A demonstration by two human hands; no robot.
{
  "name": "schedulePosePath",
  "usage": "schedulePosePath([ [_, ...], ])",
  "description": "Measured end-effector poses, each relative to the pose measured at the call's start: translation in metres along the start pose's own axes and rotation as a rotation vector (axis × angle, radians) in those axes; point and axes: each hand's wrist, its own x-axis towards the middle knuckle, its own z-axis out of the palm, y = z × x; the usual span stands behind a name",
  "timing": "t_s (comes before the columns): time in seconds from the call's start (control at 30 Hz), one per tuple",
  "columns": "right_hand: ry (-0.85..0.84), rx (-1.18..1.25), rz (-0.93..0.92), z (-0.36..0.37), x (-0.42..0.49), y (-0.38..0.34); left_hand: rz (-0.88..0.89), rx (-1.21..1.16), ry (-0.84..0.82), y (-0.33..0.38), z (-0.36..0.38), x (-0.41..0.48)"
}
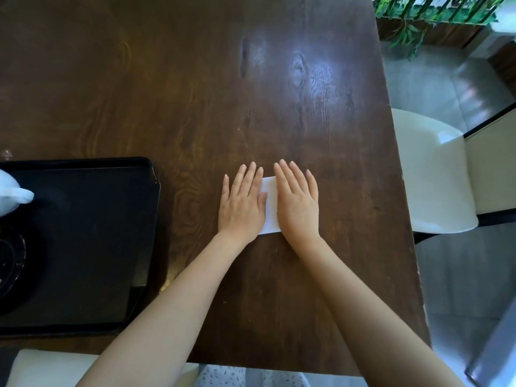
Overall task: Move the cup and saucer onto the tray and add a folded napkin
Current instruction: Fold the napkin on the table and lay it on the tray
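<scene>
A white folded napkin [270,208] lies flat on the dark wooden table [195,93], mostly hidden under my two hands. My left hand [242,203] presses palm-down on its left part, fingers spread. My right hand [298,203] lies flat on its right part. A black tray [111,247] sits at the left. At the tray's left edge a white cup [12,192] shows its handle, and a dark round saucer [11,263] lies partly out of frame below it.
A white chair [435,174] stands off the table's right edge, another white seat [42,367] at the near left. Green plants [424,12] in a planter are at the far right. The table's near edge runs just under my forearms.
</scene>
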Motion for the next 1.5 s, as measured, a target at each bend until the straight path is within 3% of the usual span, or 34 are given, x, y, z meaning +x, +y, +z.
schedulePosePath([
  [0.2,-0.291,-0.024,-0.151,-0.002,0.001,0.024,0.016,-0.003,-0.015,-0.005,-0.003,-0.002],
  [0.57,-0.371,-0.086,-0.195,-0.001,0.002,0.031,0.105,0.043,-0.057,-0.018,-0.004,0.002],
  [0.73,-0.376,-0.118,-0.208,-0.001,0.004,0.029,-0.314,-0.073,0.037,-0.043,-0.018,-0.014],
  [0.83,-0.387,-0.106,-0.213,-0.002,0.005,0.029,-0.054,-0.026,0.16,-0.023,-0.023,-0.029],
  [0.93,-0.391,-0.108,-0.218,-0.004,0.005,0.03,0.183,0.044,0.042,-0.007,-0.014,-0.035],
  [1.23,-0.532,-0.124,-0.344,-0.026,0.025,0.071,0.258,0.049,-0.178,-0.024,-0.008,-0.03],
  [1.4,-0.333,-0.022,-0.597,-0.053,0.018,0.07,0.256,0.037,-0.182,-0.023,-0.006,-0.03],
  [1.5,-0.308,-0.034,-0.754,-0.048,-0.003,0.057,0.252,0.034,-0.198,-0.022,-0.007,-0.029],
])
